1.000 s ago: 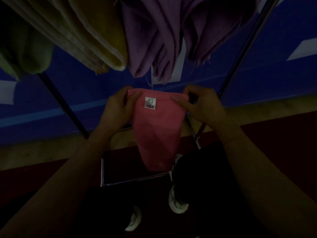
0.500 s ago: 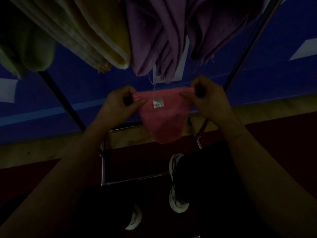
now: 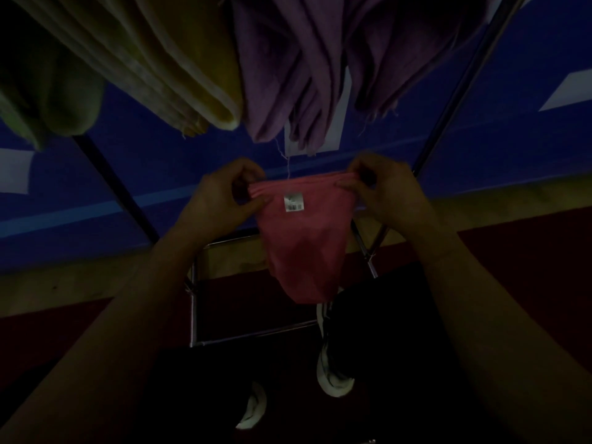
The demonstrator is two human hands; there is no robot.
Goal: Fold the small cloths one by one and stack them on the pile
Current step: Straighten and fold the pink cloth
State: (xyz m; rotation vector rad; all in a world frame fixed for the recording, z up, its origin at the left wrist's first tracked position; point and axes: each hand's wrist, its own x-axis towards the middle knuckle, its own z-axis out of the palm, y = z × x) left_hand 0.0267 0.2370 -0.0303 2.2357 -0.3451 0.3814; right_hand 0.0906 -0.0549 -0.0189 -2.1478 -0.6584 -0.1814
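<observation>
A small pink cloth (image 3: pixel 306 245) with a white barcode label near its top edge hangs in the air in front of me, folded into a narrowing shape. My left hand (image 3: pixel 221 197) pinches its top left corner. My right hand (image 3: pixel 387 190) pinches the top right corner, where the edge is bunched between fingers and thumb. The cloth's lower tip hangs free above the metal rack frame (image 3: pixel 195 302). No pile of folded cloths is in view.
Overhead hang a yellow-green towel (image 3: pixel 166 59), purple cloths (image 3: pixel 304 65) and a dull green cloth (image 3: pixel 54 94). Dark slanted rack poles (image 3: pixel 112 184) run on both sides. A blue wall stands behind. My white shoes (image 3: pixel 330 376) show below on the dark red floor.
The pink cloth was raised and shortened half a second ago, and now hangs lower and longer again. Both hands keep their hold on the top corners.
</observation>
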